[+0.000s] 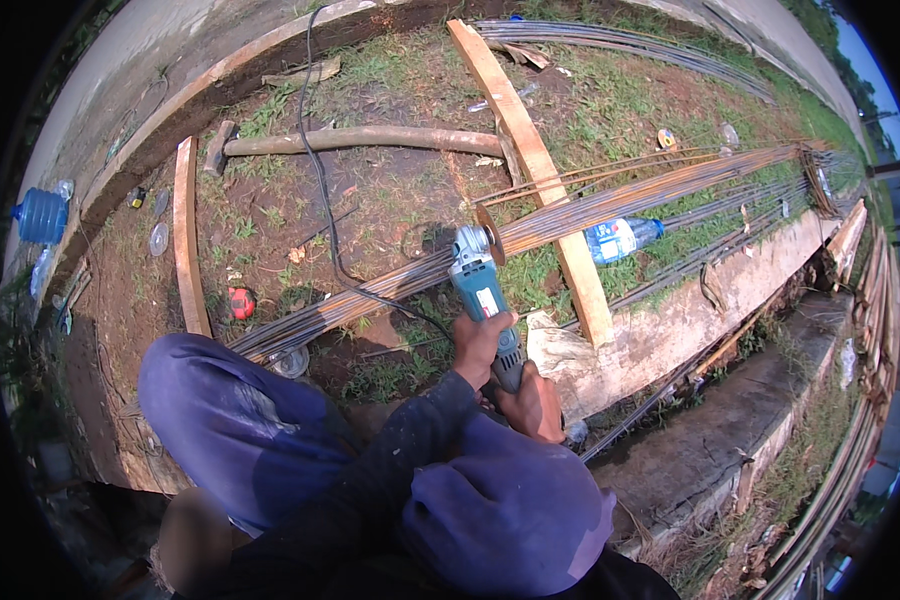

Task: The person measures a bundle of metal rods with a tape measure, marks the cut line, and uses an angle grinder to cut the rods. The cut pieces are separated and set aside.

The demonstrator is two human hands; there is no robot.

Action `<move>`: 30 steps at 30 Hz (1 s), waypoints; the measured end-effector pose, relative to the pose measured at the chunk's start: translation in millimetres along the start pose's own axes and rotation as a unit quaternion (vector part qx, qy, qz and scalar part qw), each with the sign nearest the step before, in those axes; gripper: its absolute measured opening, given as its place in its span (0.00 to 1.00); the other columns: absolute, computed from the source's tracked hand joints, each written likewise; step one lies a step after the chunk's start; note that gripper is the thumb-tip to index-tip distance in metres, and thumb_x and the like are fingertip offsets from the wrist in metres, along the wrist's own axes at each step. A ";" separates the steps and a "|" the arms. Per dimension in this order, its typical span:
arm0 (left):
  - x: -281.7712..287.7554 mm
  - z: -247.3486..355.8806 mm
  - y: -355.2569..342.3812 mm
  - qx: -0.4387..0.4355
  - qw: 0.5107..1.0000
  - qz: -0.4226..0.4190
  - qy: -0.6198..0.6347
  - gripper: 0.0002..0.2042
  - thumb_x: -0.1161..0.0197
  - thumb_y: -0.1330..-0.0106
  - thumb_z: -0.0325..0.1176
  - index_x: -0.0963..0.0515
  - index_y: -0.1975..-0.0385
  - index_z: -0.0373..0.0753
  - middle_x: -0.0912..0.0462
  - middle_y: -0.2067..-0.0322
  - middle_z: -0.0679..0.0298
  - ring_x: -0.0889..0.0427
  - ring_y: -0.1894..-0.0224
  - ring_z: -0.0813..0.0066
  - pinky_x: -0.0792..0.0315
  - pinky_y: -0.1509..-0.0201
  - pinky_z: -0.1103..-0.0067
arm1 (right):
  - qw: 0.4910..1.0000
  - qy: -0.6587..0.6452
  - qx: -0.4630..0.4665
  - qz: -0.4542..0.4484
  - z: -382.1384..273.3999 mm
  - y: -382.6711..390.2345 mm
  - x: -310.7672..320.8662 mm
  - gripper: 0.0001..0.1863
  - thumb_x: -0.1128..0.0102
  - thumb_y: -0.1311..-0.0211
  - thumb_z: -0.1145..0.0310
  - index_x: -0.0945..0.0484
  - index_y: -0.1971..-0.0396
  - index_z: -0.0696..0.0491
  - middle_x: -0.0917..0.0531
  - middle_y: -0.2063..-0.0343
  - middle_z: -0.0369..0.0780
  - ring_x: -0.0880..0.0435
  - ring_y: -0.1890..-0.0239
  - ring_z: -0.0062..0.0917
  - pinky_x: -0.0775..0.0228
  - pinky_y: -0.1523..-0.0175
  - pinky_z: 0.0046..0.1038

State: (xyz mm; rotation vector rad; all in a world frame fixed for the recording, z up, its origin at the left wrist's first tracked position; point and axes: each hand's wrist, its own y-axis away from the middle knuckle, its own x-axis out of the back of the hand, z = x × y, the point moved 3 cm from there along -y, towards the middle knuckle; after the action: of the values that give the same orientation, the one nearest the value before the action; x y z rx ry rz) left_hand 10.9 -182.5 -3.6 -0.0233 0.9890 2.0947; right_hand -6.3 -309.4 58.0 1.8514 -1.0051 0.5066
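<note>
A teal and grey angle grinder [482, 298] is gripped in both my hands. My left hand [477, 348] is closed around the middle of its body, and my right hand [533, 405] wraps the rear end, nearer to me. Up front, the brownish cutting disc [490, 232] stands edge-on at the bundle of rusty steel rebar [610, 212]; whether it touches the bars, I cannot tell. The bundle runs from lower left to upper right, lying across a wooden beam [582, 275] on the right. A black power cable [322, 190] trails over the ground and crosses the bars.
A sledgehammer [360, 140] lies beyond the bundle. Left of it are another wooden strip [185, 240] and a red tape measure [241, 303]. A plastic bottle [622, 240] rests beside the beam. A concrete curb [700, 325] borders a ditch on the right. My knees flank the grinder's near side.
</note>
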 end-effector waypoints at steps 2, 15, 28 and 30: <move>-0.2 2.5 0.0 -0.003 1.000 0.001 -0.002 0.09 0.30 0.46 0.29 0.22 0.69 0.35 0.20 0.72 0.67 0.21 0.72 0.78 0.27 0.66 0.75 | 1.000 -0.001 0.003 -0.001 -1.1 -0.7 0.2 0.23 0.32 0.50 0.63 0.26 0.61 0.66 0.17 0.71 0.62 0.16 0.63 0.58 0.24 0.56 0.50; -2.3 -4.9 13.6 -0.012 1.000 -0.018 0.000 0.09 0.33 0.45 0.29 0.23 0.67 0.36 0.22 0.73 0.66 0.22 0.73 0.76 0.29 0.67 0.75 | 0.999 0.028 -0.008 0.020 19.4 5.7 -9.0 0.24 0.29 0.52 0.58 0.24 0.65 0.63 0.17 0.75 0.60 0.16 0.67 0.57 0.24 0.60 0.52; -1.8 -2.0 -2.2 -0.029 0.999 -0.014 0.010 0.09 0.33 0.45 0.30 0.23 0.67 0.37 0.21 0.72 0.67 0.22 0.72 0.77 0.28 0.67 0.75 | 1.000 0.010 0.010 0.013 7.8 -6.7 -4.5 0.25 0.31 0.47 0.58 0.26 0.64 0.66 0.17 0.73 0.62 0.15 0.66 0.57 0.24 0.59 0.49; -1.2 -1.7 -3.0 -0.023 1.000 -0.015 0.014 0.09 0.33 0.45 0.30 0.23 0.66 0.37 0.21 0.72 0.67 0.22 0.71 0.77 0.28 0.67 0.74 | 1.000 0.012 0.011 0.011 4.0 -6.3 -3.0 0.25 0.31 0.47 0.58 0.25 0.64 0.66 0.17 0.73 0.62 0.15 0.65 0.57 0.24 0.59 0.49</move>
State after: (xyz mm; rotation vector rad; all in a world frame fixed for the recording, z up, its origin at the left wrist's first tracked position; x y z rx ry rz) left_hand 13.2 -183.3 -6.3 -0.0911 0.9501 2.0948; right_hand -3.2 -310.2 50.6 1.8513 -1.0072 0.5536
